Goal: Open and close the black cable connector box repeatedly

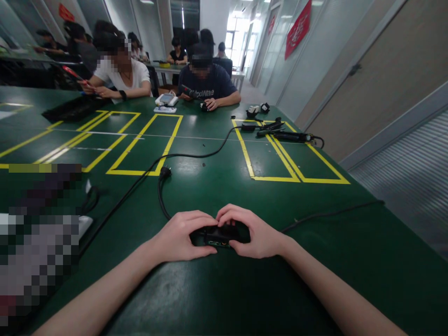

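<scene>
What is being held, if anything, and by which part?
A black device: the right hand holds its right end; the left hand curls around its left end, grip unclear.

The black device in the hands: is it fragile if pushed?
The black device may be delicate, since green circuitry seems exposed along its near side. Small enough to fit between the left hand and the right hand, it is probably light.

You hold a black casing [226, 232]: smooth, plastic-looking. Before you: tabletop [210, 289] smooth, softly glossy; plug cord [160, 191] matt, rubbery; yellow tape [135, 172] matt.
</scene>
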{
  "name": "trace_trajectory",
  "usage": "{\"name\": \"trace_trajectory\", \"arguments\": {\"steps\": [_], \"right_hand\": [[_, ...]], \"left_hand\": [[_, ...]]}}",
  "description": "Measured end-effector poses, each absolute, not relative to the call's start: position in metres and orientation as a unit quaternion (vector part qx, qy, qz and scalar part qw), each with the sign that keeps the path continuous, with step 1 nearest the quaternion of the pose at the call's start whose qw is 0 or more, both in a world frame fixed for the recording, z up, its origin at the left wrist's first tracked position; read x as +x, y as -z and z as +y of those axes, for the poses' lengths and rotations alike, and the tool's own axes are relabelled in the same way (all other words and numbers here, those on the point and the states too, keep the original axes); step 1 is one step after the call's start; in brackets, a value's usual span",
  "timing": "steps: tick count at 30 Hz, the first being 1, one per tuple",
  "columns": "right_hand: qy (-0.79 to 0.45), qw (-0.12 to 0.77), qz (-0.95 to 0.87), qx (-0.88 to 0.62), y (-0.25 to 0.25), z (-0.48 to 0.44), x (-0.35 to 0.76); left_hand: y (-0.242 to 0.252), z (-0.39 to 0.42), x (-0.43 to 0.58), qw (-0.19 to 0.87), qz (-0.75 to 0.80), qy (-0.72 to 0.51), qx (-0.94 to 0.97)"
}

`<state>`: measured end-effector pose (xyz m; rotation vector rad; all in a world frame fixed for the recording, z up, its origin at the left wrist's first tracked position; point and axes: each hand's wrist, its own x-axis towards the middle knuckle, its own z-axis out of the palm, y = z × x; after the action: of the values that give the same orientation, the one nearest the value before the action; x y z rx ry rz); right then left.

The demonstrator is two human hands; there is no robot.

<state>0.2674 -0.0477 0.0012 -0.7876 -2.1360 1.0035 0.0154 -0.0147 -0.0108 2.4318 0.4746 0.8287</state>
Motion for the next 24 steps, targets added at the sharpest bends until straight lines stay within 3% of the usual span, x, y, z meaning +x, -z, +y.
{"name": "trace_trajectory", "arguments": {"steps": [14,24], "right_hand": [[-0.267,0.33,-0.853,-0.304,0.005,-0.049,0.256],[-0.189,0.241,-0.876,-0.373,0.001,-0.048,0.257]], "left_hand": [[0.011,-0.018,0.018,0.163,0.19,-0.294,0.923],[0.012,-0.011,0.02,0.078,0.223,-0.238,0.942]]}}
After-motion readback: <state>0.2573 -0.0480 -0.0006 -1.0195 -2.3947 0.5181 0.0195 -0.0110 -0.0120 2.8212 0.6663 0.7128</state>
